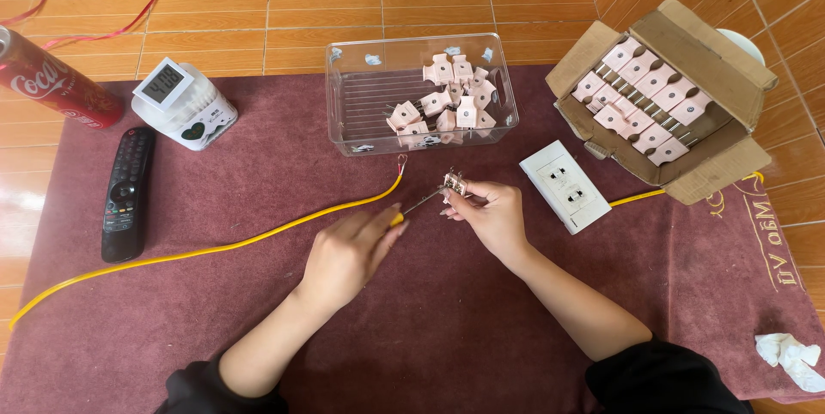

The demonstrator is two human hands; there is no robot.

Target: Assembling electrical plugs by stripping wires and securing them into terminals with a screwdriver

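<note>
The left hand (348, 251) is closed around a yellow-handled screwdriver (411, 208), its thin shaft angled up and to the right. The right hand (490, 214) pinches a small plug part (453, 184) between thumb and fingertips, with metal prongs showing on top. The screwdriver tip seems to meet the part at its lower left side, though the contact point is too small to make out surely.

For this step, a good grip matters most: the right hand should hold the part steady by its sides, fingers clear of the tip, while the left keeps the shaft in line with the screw so the blade does not slip out. Light pressure and slow turns would suit so small a piece.

Just beyond the hands a yellow wire (215, 246) crosses the maroon mat (447, 328), its bared end near the clear plastic bin (421, 92) of pink plug pieces. A white wall socket (565, 186) lies to the right of the hands, and further right sits a cardboard box (666, 100) with rows of pink plugs. At the left lie a black remote (127, 195), a small white clock (182, 104) and a red can (47, 79); a crumpled tissue (786, 358) rests at the mat's lower right.
</note>
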